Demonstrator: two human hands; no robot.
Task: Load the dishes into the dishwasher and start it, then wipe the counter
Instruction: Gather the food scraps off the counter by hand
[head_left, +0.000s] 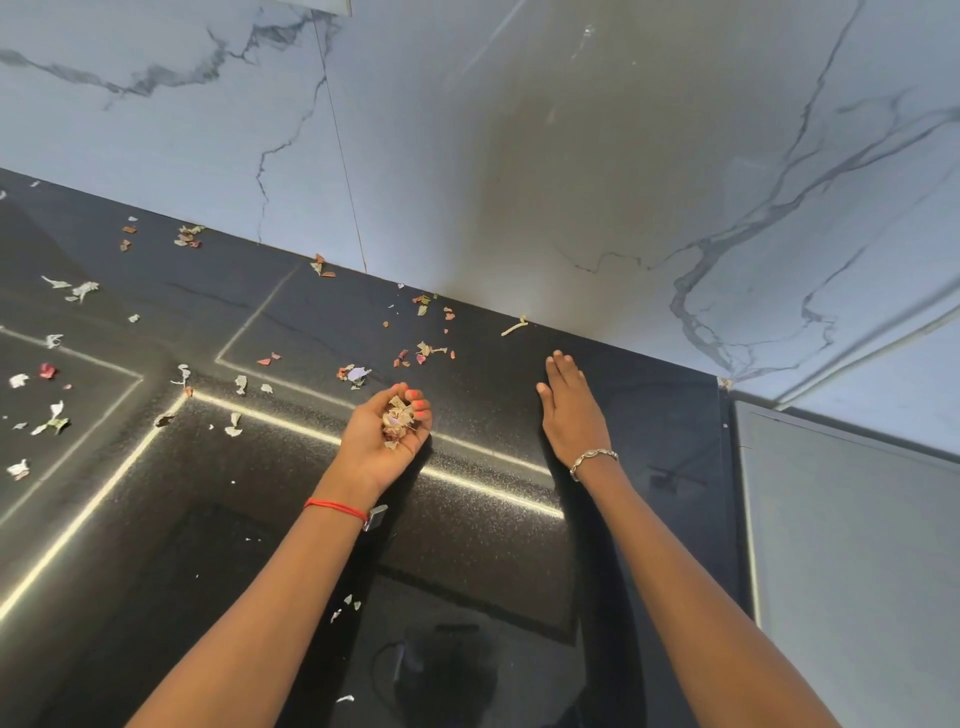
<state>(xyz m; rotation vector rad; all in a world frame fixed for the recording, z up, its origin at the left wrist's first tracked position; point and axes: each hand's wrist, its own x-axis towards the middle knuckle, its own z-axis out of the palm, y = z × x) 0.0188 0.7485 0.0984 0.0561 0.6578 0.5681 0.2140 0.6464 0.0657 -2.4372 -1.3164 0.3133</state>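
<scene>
Black counter (156, 519), peel scraps (396, 418) half-hidden in cupped left hand (376, 444)

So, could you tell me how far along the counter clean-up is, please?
Done: dishwasher loading cannot be judged, as no dishes are in view. In hand: the cupped left hand holds a gathered heap of papery peel scraps, and the right hand lies flat on the black speckled stone counter. Left: many loose pink and white peel bits lie scattered leftward and along the grey-veined marble wall. No cloth shows.
</scene>
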